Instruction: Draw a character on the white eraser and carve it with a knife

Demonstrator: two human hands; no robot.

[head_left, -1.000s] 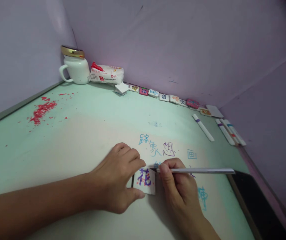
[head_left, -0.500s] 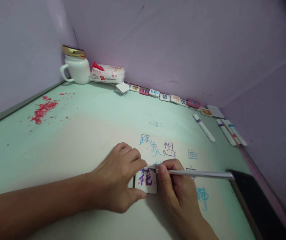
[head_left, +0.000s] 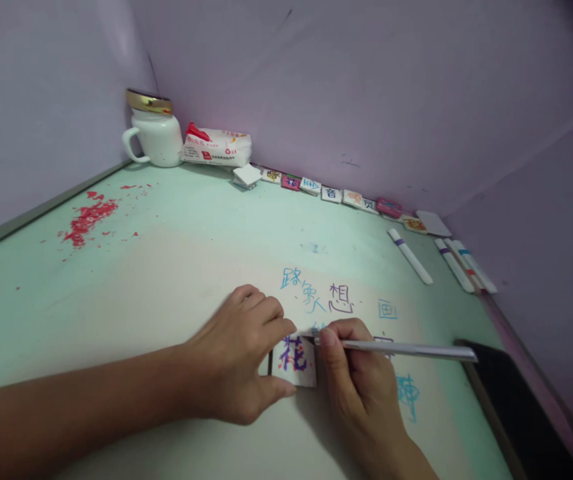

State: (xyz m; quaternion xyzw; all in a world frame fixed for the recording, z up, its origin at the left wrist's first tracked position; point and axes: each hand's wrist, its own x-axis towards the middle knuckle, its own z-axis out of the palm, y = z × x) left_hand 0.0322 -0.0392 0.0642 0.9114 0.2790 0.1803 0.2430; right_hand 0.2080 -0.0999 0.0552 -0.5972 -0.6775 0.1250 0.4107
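A pale green tabletop (head_left: 166,267) set into a corner of lilac walls (head_left: 366,87). Upper left: a red stain (head_left: 86,217), a white lidded mug (head_left: 153,137) and a tissue packet (head_left: 216,147) against the wall. Lower centre: the left hand (head_left: 236,363) pinches a small white tile (head_left: 296,360) flat on the tabletop, thumb at its lower edge and fingers at its upper edge. The tile bears a purple-and-red character. Just to its right, the right hand (head_left: 356,380) has its grip closed round a slim pen (head_left: 406,348), whose tip meets the tile's upper right corner. Judged from this, clean strokes call for a firm left-hand pinch and light pen pressure. Blue characters (head_left: 339,298) are written on the tabletop above the hands. A row of tiles (head_left: 331,195) lines the wall. Loose markers (head_left: 410,256) lie at right.
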